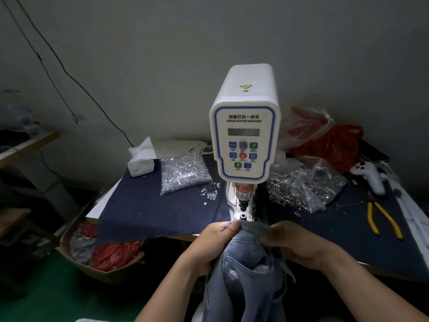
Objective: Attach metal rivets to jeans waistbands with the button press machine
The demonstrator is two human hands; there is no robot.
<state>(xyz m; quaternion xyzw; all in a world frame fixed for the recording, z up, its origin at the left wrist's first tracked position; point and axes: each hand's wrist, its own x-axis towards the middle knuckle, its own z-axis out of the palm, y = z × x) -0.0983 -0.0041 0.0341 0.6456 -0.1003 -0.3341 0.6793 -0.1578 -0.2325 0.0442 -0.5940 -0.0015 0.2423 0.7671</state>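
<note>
Head view: my left hand (pixel 214 245) and right hand (pixel 299 244) both grip the light-blue jeans (pixel 246 270), fingers curled on the waistband. Waistband edge sits just below the servo button machine (pixel 243 126) die, at the counter (pixel 162 210) front.

**Colours and patterns at the button press station**

Pale, washed-blue jeans (pixel 246 256) with lighter faded streaks, their waistband pinched under the left hand's fingers (pixel 232 227). Just beyond the fingertips, a white servo button machine (pixel 245 135) with a blue-outlined panel, blue, green and red keys, and a yellow warning triangle on top. Dark navy denim cloth (pixel 148 210) covers the table on both sides. Left of the fingers, a clear bag of silvery rivets (pixel 184 173); right of them, yellow-handled pliers (pixel 383 219) and red plastic bags (pixel 329 145). Green floor (pixel 46 298) below.
</note>
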